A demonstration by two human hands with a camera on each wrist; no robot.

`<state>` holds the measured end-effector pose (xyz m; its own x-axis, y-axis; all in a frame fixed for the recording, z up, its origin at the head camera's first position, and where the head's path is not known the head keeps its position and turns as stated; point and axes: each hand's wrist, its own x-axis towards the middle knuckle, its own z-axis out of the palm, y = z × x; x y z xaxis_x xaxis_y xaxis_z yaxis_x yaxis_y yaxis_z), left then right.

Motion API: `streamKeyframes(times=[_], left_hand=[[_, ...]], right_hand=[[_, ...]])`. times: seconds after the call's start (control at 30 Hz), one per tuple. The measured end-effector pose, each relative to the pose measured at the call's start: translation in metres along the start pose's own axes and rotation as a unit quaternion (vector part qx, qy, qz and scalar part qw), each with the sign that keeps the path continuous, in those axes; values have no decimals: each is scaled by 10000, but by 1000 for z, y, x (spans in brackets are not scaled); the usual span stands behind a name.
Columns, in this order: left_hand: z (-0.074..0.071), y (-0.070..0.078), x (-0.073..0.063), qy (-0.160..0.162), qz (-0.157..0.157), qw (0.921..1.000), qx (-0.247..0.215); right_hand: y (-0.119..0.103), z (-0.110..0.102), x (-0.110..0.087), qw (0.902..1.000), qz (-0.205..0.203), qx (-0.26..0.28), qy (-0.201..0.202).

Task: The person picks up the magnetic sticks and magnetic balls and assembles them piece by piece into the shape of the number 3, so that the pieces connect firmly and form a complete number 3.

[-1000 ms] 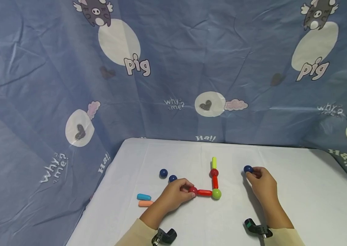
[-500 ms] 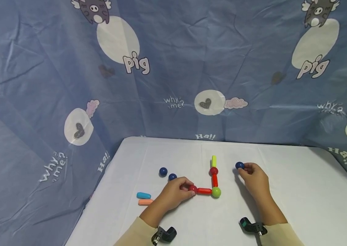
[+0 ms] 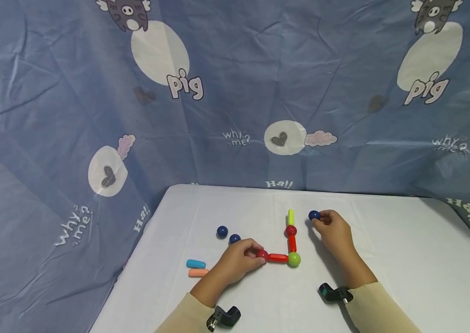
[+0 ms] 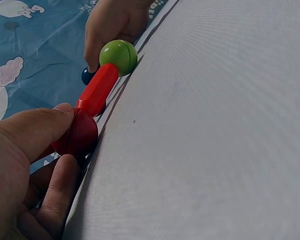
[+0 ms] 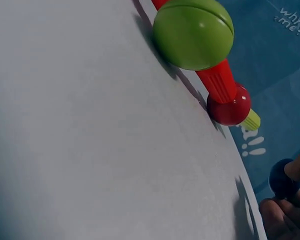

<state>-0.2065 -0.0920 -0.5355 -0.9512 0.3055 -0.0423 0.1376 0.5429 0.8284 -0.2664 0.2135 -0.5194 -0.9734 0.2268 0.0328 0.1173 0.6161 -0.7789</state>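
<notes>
An L-shaped chain of balls and rods lies on the white table. At its left end is a red ball, pinched by my left hand. From there a red rod leads to a green ball at the corner. A second red rod runs away from the corner to another red ball, with a yellow-green rod at the far tip. My right hand pinches a dark blue ball between thumb and fingers, just right of that tip; in the right wrist view its shadow falls on the cloth.
Two more blue balls, one farther left and one partly behind my left hand, rest on the table. A blue rod and an orange rod lie by my left forearm. A patterned curtain hangs behind the table.
My right hand has carried the blue ball leftward and farther away, close to the yellow-green rod. The left hand keeps its pinch on the red ball, and the chain stays in place.
</notes>
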Motion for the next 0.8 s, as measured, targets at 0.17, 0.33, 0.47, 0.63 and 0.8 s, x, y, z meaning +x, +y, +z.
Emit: streamKeyframes(times=[0.17,0.33,0.47,0.63,0.8], left_hand=[[1,0,1,-3,-17,10000,-31],[1,-1,2,29,-38,10000,38],[-1,0,3,40,-38,10000,66],[-1,1,4,43,-25,10000,64],[1,0,3,12,-77,10000,35]], right_hand=[[-7,3,9,9997,63,212,-100],[-17,6,19,9987,-42,487,-131],[-26,10,25,9980,-133,551,-276],[-35,17,37,9974,-82,516,-490],[-38,22,49,9959,24,514,-748]])
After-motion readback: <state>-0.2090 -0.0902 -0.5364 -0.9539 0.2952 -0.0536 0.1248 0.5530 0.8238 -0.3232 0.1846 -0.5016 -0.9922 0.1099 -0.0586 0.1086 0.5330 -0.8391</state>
